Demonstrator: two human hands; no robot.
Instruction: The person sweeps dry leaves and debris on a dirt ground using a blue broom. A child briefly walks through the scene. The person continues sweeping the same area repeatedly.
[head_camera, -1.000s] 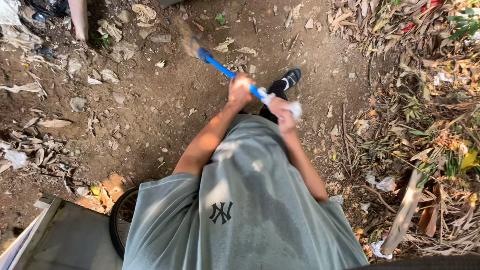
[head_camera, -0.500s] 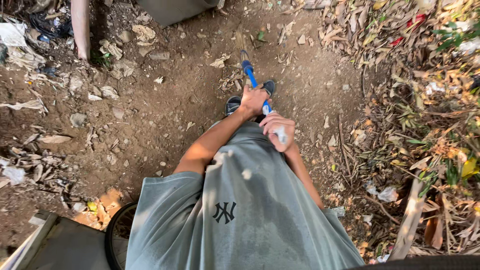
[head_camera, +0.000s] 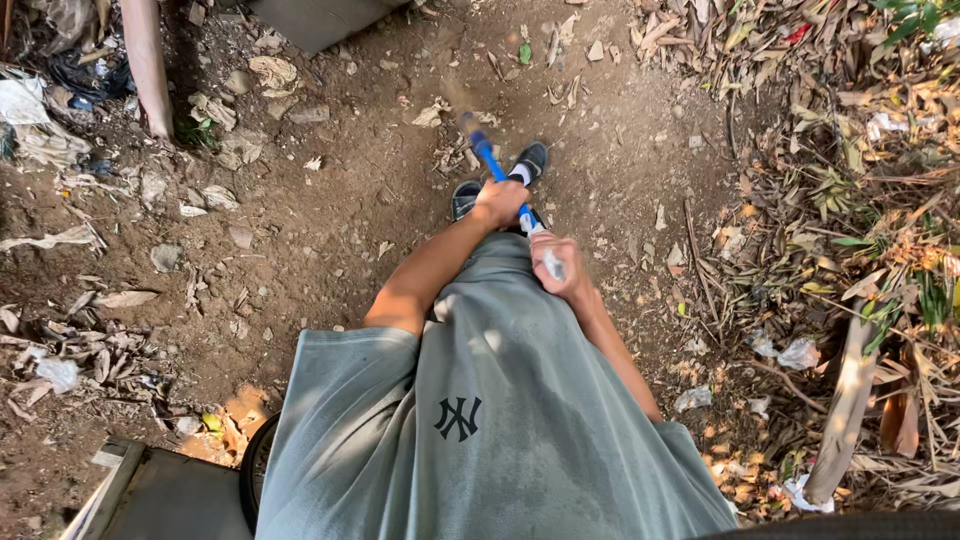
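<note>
Both of our hands are closed around 1 long tool: the left hand (head_camera: 499, 203) is clamped on the blue handle (head_camera: 494, 169) further down its length, and the right hand (head_camera: 560, 264) is wrapped around the pale butt end (head_camera: 551, 263), close against our grey T-shirt (head_camera: 480, 420); the 2 fists sit near one another on the shaft but do not touch; the handle's long axis runs from the right hand near our waist up and away to the left, sloping toward the bare dirt ground (head_camera: 340, 200); the left hand is therefore the nearer of the 2 to the working end (head_camera: 462, 115), which lies ahead of both fists and is too blurred for us to tell its shape or whether it touches the soil; our 2 dark shoes (head_camera: 500, 180) stand just under the handle, 1 on either side of it; beyond them lie scattered stones (head_camera: 165, 257) and scraps on the brown earth, a pale post (head_camera: 145, 65) at upper left, a thick bed of dry leaves (head_camera: 820, 180) to the right, and a dark wheel (head_camera: 255, 465) beside a metal frame (head_camera: 140, 490) at lower left.
</note>
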